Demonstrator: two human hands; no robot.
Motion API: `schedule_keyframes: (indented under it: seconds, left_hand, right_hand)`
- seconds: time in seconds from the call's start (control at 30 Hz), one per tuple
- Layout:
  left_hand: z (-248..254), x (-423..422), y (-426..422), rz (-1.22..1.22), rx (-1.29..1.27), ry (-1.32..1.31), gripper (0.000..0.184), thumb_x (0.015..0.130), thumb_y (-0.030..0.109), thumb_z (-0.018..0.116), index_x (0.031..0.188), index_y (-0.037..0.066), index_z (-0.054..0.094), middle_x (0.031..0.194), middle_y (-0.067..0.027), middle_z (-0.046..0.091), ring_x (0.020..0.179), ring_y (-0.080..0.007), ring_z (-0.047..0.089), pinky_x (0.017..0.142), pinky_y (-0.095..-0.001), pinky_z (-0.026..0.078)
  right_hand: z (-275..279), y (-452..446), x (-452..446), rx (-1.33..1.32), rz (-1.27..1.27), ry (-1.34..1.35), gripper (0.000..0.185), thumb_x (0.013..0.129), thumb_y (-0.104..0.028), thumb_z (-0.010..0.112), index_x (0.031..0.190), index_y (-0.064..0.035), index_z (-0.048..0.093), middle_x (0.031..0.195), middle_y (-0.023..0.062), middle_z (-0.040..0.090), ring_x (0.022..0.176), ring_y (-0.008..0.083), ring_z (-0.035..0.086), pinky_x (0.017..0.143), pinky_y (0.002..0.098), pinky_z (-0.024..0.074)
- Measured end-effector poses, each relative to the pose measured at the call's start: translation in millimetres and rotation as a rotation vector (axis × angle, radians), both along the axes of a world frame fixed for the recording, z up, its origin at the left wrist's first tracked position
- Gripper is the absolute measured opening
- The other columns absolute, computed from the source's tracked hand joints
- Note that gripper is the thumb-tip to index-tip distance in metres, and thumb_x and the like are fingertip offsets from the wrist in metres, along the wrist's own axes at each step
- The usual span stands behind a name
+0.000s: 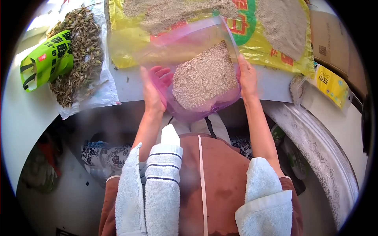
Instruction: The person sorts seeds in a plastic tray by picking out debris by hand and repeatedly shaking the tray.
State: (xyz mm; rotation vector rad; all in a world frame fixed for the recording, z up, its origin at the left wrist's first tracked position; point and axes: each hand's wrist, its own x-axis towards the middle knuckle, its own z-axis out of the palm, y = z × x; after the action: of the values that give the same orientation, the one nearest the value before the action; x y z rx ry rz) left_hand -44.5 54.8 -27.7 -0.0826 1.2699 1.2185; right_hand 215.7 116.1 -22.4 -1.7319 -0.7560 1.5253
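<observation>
A see-through purple plastic winnowing tray, holding a heap of small pale grain, is tilted above the table's front edge. My left hand supports its left wall, thumb outside and the other fingers showing at the wall. My right hand grips the opposite wall near the rim, with some fingers hidden behind the plastic. The grain has gathered in the right and near part of the tray, while the far left part shows bare plastic, slightly blurred.
Beyond the tray, a yellow printed sack lies flat with more pale grain spread over it. Dried brown pods and a green packet sit at left on a white sheet. A yellow pack and cardboard box stand right.
</observation>
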Motion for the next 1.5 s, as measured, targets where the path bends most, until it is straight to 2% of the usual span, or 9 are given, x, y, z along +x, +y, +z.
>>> schedule_keyframes:
  seconds: [0.23, 0.47, 0.57, 0.7, 1.07, 1.17, 1.23, 1.33, 1.5]
  left_hand:
    - [6.6, -9.0, 1.7, 0.086, 0.037, 0.003, 0.060, 0.088, 0.058, 0.037, 0.108, 0.002, 0.047, 0.099, -0.0149, 0.057, 0.094, -0.0273, 0.055, 0.085, -0.0385, 0.044]
    - [6.1, 3.6, -12.2, -0.098, 0.078, -0.094, 0.030, 0.089, 0.022, 0.045, 0.111, 0.003, 0.046, 0.109, -0.0176, 0.057, 0.101, -0.0281, 0.054, 0.089, -0.0399, 0.042]
    - [14.5, 3.5, -18.7, -0.019, 0.107, -0.184, 0.031, 0.084, 0.012, 0.044, 0.113, 0.001, 0.041, 0.110, -0.0189, 0.056, 0.101, -0.0297, 0.053, 0.089, -0.0411, 0.043]
    - [24.4, 10.7, -29.6, 0.081, 0.109, -0.272, 0.030, 0.083, 0.013, 0.043, 0.112, 0.003, 0.042, 0.113, -0.0198, 0.054, 0.105, -0.0313, 0.051, 0.091, -0.0438, 0.040]
    - [76.6, 44.0, -47.5, 0.156, 0.213, -0.148, 0.031, 0.088, 0.021, 0.044, 0.116, 0.006, 0.041, 0.120, -0.0178, 0.048, 0.114, -0.0302, 0.044, 0.100, -0.0440, 0.033]
    - [87.2, 20.2, -66.2, 0.034, 0.324, -0.326, 0.056, 0.090, 0.045, 0.045, 0.126, 0.003, 0.035, 0.123, -0.0189, 0.046, 0.121, -0.0313, 0.040, 0.104, -0.0429, 0.029]
    - [92.1, -22.9, -79.2, 0.066, 0.296, 0.026, 0.061, 0.090, 0.046, 0.046, 0.129, 0.002, 0.031, 0.124, -0.0179, 0.045, 0.119, -0.0299, 0.042, 0.101, -0.0417, 0.032]
    - [126.9, -67.0, -56.1, 0.054, 0.345, 1.036, 0.026, 0.087, 0.000, 0.052, 0.113, 0.000, 0.052, 0.111, -0.0104, 0.054, 0.100, -0.0155, 0.052, 0.087, -0.0261, 0.043]
    - [167.5, -8.5, 27.7, -0.693, 1.034, 1.555, 0.016, 0.075, 0.002, 0.066, 0.090, 0.007, 0.066, 0.085, -0.0065, 0.062, 0.075, -0.0195, 0.060, 0.067, -0.0272, 0.049]
  right_hand:
    - [-7.2, -0.3, -19.5, -0.023, -0.005, 0.077, 0.030, 0.090, -0.035, 0.055, 0.079, -0.0088, 0.064, 0.057, -0.0123, 0.041, 0.049, -0.0010, 0.028, 0.042, 0.0181, 0.0188]
    - [19.5, 16.3, 2.0, 0.003, 0.092, 0.010, 0.028, 0.091, -0.035, 0.054, 0.076, -0.0119, 0.061, 0.055, -0.0124, 0.037, 0.047, -0.0004, 0.025, 0.043, 0.0190, 0.0163]
    - [20.3, 28.1, 20.5, 0.062, 0.308, 0.078, 0.026, 0.090, -0.034, 0.055, 0.087, -0.0097, 0.060, 0.064, -0.0074, 0.047, 0.056, 0.0016, 0.038, 0.049, 0.0178, 0.0289]
    - [42.5, 13.8, 27.6, 0.373, 0.250, -0.180, 0.054, 0.085, -0.038, 0.060, 0.126, -0.0083, 0.042, 0.114, 0.0087, 0.050, 0.107, 0.0157, 0.047, 0.093, 0.0300, 0.0370]
    - [30.7, -71.6, 12.4, 0.103, -0.215, 0.790, 0.054, 0.083, -0.029, 0.060, 0.128, -0.0043, 0.042, 0.122, 0.0091, 0.053, 0.112, 0.0250, 0.051, 0.098, 0.0400, 0.0377]
    - [37.2, -67.8, 19.0, 0.021, -0.195, 0.887, 0.053, 0.083, -0.028, 0.060, 0.127, -0.0036, 0.043, 0.120, 0.0100, 0.054, 0.111, 0.0250, 0.052, 0.098, 0.0398, 0.0386]
    - [51.5, -67.1, 20.2, 0.026, -0.175, 0.798, 0.052, 0.083, -0.027, 0.059, 0.126, -0.0028, 0.043, 0.120, 0.0108, 0.054, 0.110, 0.0250, 0.052, 0.097, 0.0394, 0.0396]
    - [64.4, -65.0, 25.0, -0.009, -0.121, 0.765, 0.052, 0.083, -0.026, 0.059, 0.126, -0.0016, 0.043, 0.118, 0.0121, 0.055, 0.108, 0.0248, 0.054, 0.095, 0.0386, 0.0415]
    - [100.5, -62.1, 12.0, -0.048, 0.005, 0.760, 0.057, 0.080, -0.021, 0.060, 0.129, -0.0006, 0.038, 0.119, 0.0112, 0.052, 0.109, 0.0212, 0.053, 0.093, 0.0345, 0.0425]
